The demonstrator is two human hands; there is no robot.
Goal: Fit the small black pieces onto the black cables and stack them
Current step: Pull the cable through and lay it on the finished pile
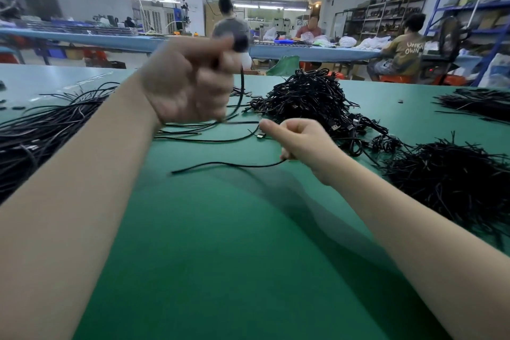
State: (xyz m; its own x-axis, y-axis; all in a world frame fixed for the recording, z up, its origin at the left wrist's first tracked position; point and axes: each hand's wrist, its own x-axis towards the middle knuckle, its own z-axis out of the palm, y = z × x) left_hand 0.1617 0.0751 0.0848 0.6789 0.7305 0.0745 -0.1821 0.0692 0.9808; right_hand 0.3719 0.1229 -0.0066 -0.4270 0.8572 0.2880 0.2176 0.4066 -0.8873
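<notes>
My left hand (190,80) is raised above the green table (220,229), blurred, with its fingers curled round a black cable (242,85) that hangs down from it; a small black piece (240,42) sits at its fingertips. My right hand (300,141) is lower, near the table, and grips another thin black cable (226,165) whose free end trails left across the mat. A tangled heap of black cables (311,96) lies just behind my right hand.
A spread of black cables (41,124) lies at the left, a bundle (452,174) at the right, another (477,103) at the far right. Small black pieces (5,107) dot the left edge. Other people sit at a long bench (303,51) behind.
</notes>
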